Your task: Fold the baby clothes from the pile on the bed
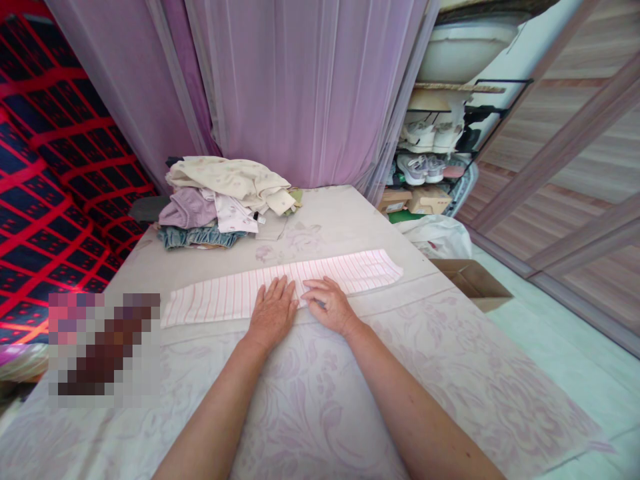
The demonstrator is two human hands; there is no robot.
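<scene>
A white garment with pink stripes (215, 303), folded into a long narrow strip, lies across the bed or table top. My left hand (274, 312) rests flat on its middle, palm down, with the fingers stretched out. Just to the right, my right hand (330, 305) is bent inward. Its thumb and fingertips come together at the near edge of the striped garment, in a pinch. The garment's right end is rounded and its left end is straight. What kind of garment it is cannot be made out from the folded shape.
A pile of clothes (227, 180) lies at the back left of the flower-patterned cover (320, 407). Behind hangs a purple curtain (300, 93). On the right are a shoe rack (480, 157), an open cardboard box (467, 280) and a wood-grained wardrobe (560, 147). A blurred patch covers the left side.
</scene>
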